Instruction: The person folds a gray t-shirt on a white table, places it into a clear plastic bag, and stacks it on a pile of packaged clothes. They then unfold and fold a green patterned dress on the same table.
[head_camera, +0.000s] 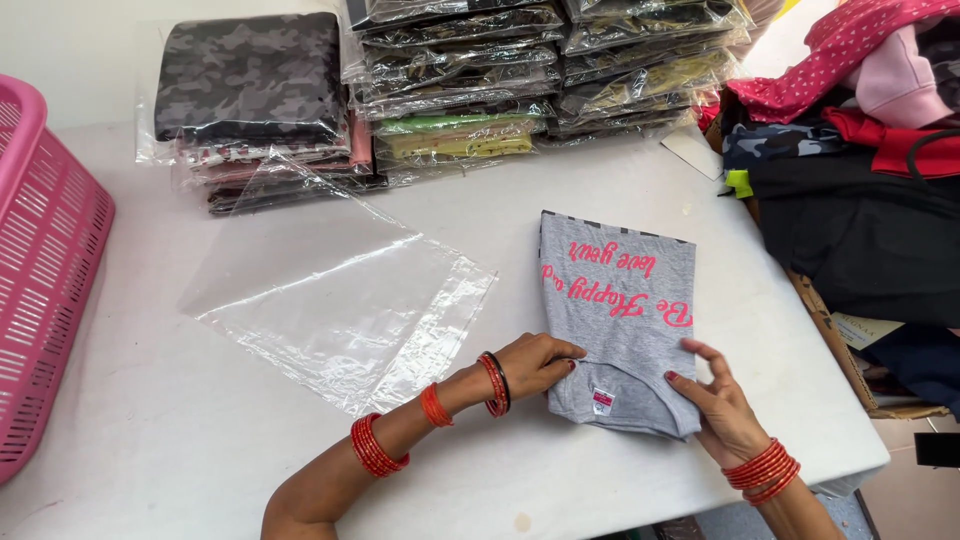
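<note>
Folded grey knit shirt (620, 320) with pink lettering lies flat on white table (560, 190), right of clear plastic bag (330, 295). Left hand (535, 365) pinches its near edge; right hand (722, 405) grips its corner, fingers curled.

A flat clear plastic bag (340, 300) lies open near the middle of the white table (150, 440). Along the far edge stand 3 stacks of bagged garments (450, 80) in glossy clear wrap. A small pink label (602, 399) sits on the grey shirt's collar.
</note>
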